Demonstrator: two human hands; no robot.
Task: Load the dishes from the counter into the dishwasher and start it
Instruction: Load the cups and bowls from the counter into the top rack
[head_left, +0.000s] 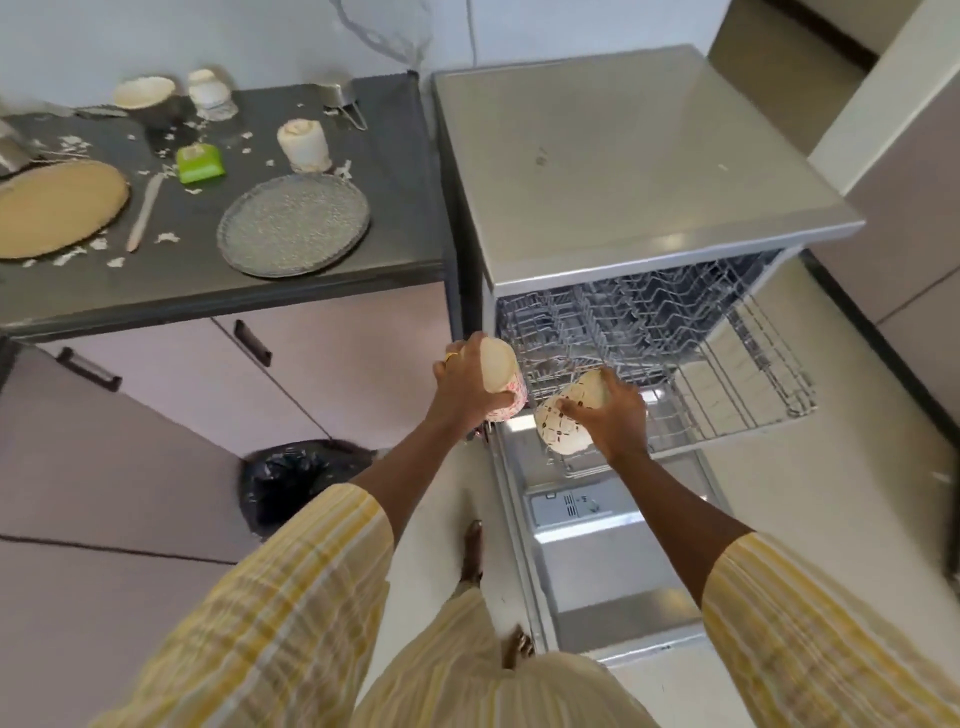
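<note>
From my station I see both hands at the near-left corner of the pulled-out upper rack (727, 374) of the dishwasher (623, 171), whose door (613, 597) lies folded down towards me. The left hand (465, 387) has its fingers curled round a pink-patterned cup (506, 402). The cup's long axis is close to upright and its plain cream end faces up; I cannot tell whether that end is the mouth or the base. The right hand (615, 415) grips a dark-patterned cup (558, 428) from the right side. This cup is tipped over, its long axis running from near left to far right, just above the rack's edge. The two cups sit just beside each other. On the counter (405, 208) to the left are a grey plate (293, 224), a tan plate (52, 208) and a cream cup (304, 145).
</note>
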